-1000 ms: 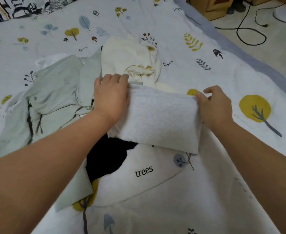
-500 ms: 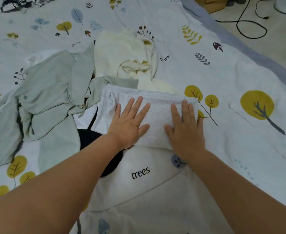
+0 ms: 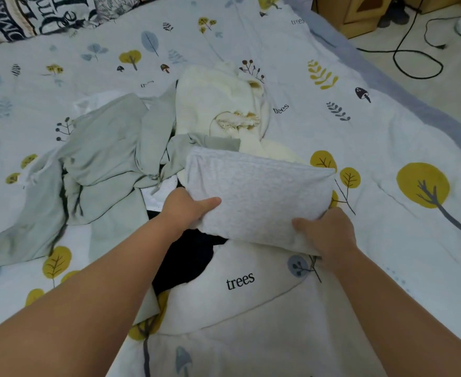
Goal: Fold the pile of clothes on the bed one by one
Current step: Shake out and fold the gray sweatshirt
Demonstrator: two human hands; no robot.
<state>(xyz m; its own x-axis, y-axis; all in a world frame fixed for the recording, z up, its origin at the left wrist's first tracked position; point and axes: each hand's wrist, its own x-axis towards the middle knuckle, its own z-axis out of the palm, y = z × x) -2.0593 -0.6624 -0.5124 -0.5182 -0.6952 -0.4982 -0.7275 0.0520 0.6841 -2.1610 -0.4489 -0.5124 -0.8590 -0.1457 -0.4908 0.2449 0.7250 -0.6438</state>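
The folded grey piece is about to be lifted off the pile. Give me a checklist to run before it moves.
1. Left hand grips the grey piece at its near left corner: ok.
2. Right hand grips its near right corner: ok.
3. Fold looks tidy: ok.
4. Free of the green garment and black garment: cannot tell, it overlaps them.
5. Bare bedspread to the right for setting it down: ok.

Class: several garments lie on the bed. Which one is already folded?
The grey garment, a neat rectangle gripped by the left hand and right hand; the green, cream and black ones lie crumpled.
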